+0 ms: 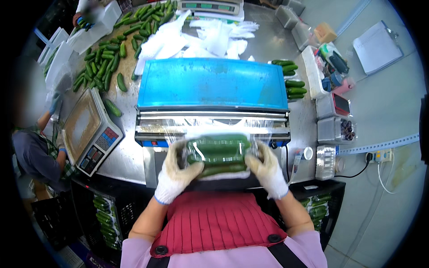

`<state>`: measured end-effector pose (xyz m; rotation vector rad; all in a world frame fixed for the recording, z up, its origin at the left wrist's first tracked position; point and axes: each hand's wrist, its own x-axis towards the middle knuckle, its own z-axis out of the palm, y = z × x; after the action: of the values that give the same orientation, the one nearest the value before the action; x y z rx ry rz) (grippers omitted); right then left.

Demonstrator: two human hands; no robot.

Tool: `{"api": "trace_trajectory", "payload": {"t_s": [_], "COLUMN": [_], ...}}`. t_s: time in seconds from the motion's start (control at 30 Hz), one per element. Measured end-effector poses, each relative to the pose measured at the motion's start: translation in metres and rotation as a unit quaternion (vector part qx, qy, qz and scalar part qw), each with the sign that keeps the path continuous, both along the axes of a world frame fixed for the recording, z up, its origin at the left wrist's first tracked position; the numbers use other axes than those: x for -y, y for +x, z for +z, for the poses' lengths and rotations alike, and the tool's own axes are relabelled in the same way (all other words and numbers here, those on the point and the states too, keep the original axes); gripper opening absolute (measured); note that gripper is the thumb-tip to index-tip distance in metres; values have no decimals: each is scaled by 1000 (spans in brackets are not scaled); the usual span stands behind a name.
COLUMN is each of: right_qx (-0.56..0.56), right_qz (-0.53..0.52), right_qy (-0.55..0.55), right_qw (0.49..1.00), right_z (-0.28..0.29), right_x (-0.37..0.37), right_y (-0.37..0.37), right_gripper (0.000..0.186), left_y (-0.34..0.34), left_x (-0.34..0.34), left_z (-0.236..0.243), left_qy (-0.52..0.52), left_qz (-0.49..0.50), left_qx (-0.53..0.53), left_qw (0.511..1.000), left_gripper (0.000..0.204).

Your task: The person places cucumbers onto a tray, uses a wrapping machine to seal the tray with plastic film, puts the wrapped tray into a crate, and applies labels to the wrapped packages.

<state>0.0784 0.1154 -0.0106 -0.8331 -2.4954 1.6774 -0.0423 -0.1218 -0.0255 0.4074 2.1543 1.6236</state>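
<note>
A tray of cucumbers under clear film is held between my two gloved hands. My left hand closes on its left end, the thumb lying over the film. At the right end my right hand grips it in the same way. The pack is slightly blurred. Just beyond it stands a wrapping machine with a blue top and a metal bar along its front. Clear film stretches from the machine toward the pack; whether it is still joined to it I cannot tell.
Loose cucumbers heap at the back left, near white foam nets. A scale stands at left beside a person. More cucumbers lie right of the machine. Black crates holding packed cucumbers flank me below the table.
</note>
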Motion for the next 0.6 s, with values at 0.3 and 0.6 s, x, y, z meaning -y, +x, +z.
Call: {"api": "trace_trajectory", "payload": {"t_s": [0.3,0.6], "right_qx": [-63,68], "right_qz": [-25,127], "right_qy": [-181,-647], "right_qw": [981,749], "right_z": [-53,-94], "right_x": [41,17], "right_y": [58,4], "right_gripper": [40,28], "left_y": [45,50], "left_x": [13,24], "left_z": [-74,-65], "left_qy": [271,294], "left_qz": [120,-62], "left_qx": [479,335], "left_qw": [826,893], "left_gripper": [50,71]}}
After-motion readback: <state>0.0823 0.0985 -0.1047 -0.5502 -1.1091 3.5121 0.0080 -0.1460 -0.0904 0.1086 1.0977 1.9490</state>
